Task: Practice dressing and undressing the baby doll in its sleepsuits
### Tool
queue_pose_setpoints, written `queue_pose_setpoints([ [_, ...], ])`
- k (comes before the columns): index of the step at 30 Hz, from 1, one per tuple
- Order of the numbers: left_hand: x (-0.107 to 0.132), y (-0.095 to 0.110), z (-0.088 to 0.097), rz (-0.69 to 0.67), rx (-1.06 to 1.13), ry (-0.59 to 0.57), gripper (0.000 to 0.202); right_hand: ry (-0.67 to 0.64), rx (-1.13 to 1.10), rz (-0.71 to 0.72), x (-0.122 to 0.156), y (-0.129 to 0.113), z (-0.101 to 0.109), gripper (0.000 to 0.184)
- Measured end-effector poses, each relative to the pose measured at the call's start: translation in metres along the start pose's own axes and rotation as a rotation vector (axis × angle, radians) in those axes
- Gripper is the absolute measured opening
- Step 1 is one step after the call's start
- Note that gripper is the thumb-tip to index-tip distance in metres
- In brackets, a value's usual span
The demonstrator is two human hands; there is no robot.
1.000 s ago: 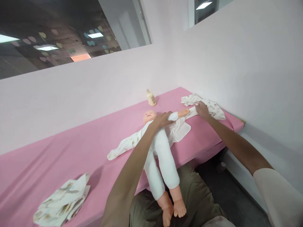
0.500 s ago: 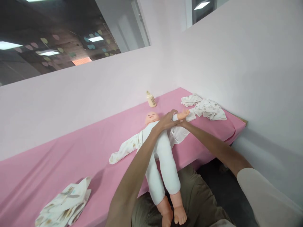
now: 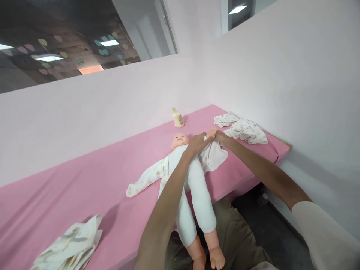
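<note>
A baby doll (image 3: 200, 198) with white cloth limbs lies on its back on the pink-covered table, its feet hanging over the near edge. A printed baby top (image 3: 149, 178) covers its arm at my left. The top's pale other half (image 3: 215, 157) is spread beneath and beside the doll's other arm. My left hand (image 3: 197, 144) is closed round that arm. At its end, my right hand (image 3: 222, 138) is closed at the doll's hand (image 3: 210, 133). Whether my right fingers also pinch the sleeve is hidden.
Behind the doll's head stands a cream pump bottle (image 3: 178, 118). Crumpled printed clothes (image 3: 246, 130) lie at the far right, and a folded printed cloth (image 3: 71, 243) at the near left. White walls (image 3: 112, 108) border the pink table (image 3: 112, 168) behind and at right.
My right hand has moved from under the doll's forearm out to its hand. The doll's raised arm has shifted slightly left, and the pale half of the top now hangs below it.
</note>
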State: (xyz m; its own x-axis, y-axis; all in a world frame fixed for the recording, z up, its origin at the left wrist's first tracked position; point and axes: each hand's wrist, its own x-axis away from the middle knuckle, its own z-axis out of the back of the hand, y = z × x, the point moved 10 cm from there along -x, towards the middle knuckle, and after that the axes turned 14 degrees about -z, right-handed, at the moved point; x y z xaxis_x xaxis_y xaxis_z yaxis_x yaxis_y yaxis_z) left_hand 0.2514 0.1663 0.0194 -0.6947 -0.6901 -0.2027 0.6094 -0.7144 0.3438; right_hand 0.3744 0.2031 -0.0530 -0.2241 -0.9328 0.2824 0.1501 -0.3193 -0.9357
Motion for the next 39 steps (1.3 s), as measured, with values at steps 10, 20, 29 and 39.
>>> queue_pose_setpoints([
  [10, 0.001, -0.020, -0.022, 0.112, 0.029, -0.252, 0.061, -0.077, 0.072, -0.250, 0.006, 0.012, 0.017, 0.016],
  [20, -0.002, -0.028, -0.043, 0.138, -0.076, -0.398, 0.072, 0.227, 0.451, 0.125, 0.035, -0.027, 0.029, 0.030],
  [29, -0.006, -0.022, -0.042, 0.129, -0.108, -0.367, 0.057, 0.346, 0.781, 0.344, 0.073, -0.040, 0.003, 0.011],
  [39, 0.005, -0.013, -0.039, 0.031, -0.189, -0.378, 0.044, 0.224, 0.486, 0.329, 0.070, -0.031, 0.001, 0.021],
])
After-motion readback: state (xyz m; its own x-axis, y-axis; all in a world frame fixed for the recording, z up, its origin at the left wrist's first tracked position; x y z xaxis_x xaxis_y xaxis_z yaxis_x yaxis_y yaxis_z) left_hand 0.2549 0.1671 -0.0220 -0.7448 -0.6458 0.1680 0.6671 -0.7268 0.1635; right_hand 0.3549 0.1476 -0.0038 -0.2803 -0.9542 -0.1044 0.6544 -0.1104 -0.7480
